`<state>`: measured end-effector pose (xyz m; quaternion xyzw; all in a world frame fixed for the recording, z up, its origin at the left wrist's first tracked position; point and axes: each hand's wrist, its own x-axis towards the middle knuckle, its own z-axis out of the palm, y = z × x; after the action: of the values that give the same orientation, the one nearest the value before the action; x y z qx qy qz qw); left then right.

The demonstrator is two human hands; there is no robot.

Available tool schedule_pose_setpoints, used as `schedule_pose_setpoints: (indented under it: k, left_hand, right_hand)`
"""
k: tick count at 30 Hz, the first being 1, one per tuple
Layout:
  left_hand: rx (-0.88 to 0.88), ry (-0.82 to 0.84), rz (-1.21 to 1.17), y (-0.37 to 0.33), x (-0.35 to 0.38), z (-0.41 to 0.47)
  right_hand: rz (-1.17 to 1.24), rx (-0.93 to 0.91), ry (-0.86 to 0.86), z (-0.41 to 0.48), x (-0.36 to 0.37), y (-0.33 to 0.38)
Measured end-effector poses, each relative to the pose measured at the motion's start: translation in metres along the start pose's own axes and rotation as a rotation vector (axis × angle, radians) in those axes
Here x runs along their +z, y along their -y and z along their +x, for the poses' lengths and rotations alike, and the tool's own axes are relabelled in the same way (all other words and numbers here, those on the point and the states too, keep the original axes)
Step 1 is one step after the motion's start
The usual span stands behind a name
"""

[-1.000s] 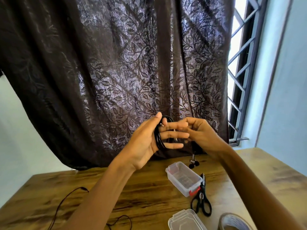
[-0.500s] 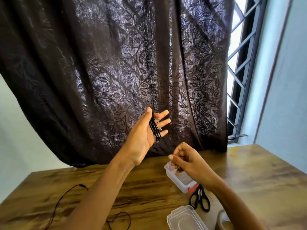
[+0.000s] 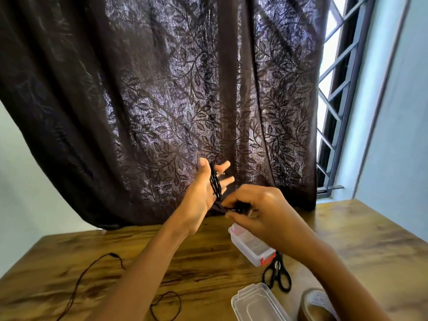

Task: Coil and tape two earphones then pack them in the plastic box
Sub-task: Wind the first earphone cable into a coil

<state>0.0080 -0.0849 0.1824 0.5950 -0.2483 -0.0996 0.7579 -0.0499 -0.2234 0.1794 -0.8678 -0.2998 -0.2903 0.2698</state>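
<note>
My left hand point(image 3: 201, 200) is raised above the table with fingers spread, and a black earphone cord point(image 3: 215, 185) is wound in several loops around those fingers. My right hand point(image 3: 259, 212) sits just below and right of it, pinching the earbud end of that cord point(image 3: 238, 208) between thumb and fingers. A second black earphone point(image 3: 92, 272) lies loose on the wooden table point(image 3: 208, 274) at the left. The clear plastic box point(image 3: 251, 247) with a red latch stands open under my right hand. Its lid point(image 3: 258, 303) lies nearer to me.
Black-handled scissors point(image 3: 276, 273) lie right of the box. A roll of brown tape point(image 3: 316, 305) sits at the bottom right, partly behind my right forearm. A dark leaf-patterned curtain point(image 3: 173, 100) hangs behind the table, and a barred window point(image 3: 335, 100) is at the right.
My right hand dropped from the coil toward the box, then rose again to the bottom of the coil, now pinching the cord's earbud end. My left hand stays raised with the loops.
</note>
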Motion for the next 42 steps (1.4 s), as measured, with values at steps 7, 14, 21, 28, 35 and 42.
schedule_pose_setpoints:
  k: [7,14,21,28,35,42]
  left_hand:
    - [-0.089,0.152,0.029,0.010,0.013,-0.015]
    - [-0.159,0.302,0.013,0.014,0.010,-0.022]
    - [-0.216,0.258,0.061,0.020,0.004,-0.023]
    - [-0.228,0.129,-0.004,0.026,0.001,-0.025]
    - [-0.363,0.024,-0.014,0.030,-0.016,-0.021]
    - [-0.429,0.024,0.135,0.040,-0.028,-0.021]
  right_hand:
    - [0.026,-0.048,0.065,0.027,-0.021,-0.002]
    - [0.288,0.086,0.084,0.028,-0.019,-0.019]
    - [0.244,0.143,0.023,0.020,-0.001,-0.030]
    - [0.810,0.394,0.041,0.003,0.024,-0.029]
    - [0.969,0.474,0.075,-0.010,0.039,-0.032]
    - [0.847,0.440,0.209,-0.014,0.048,-0.033]
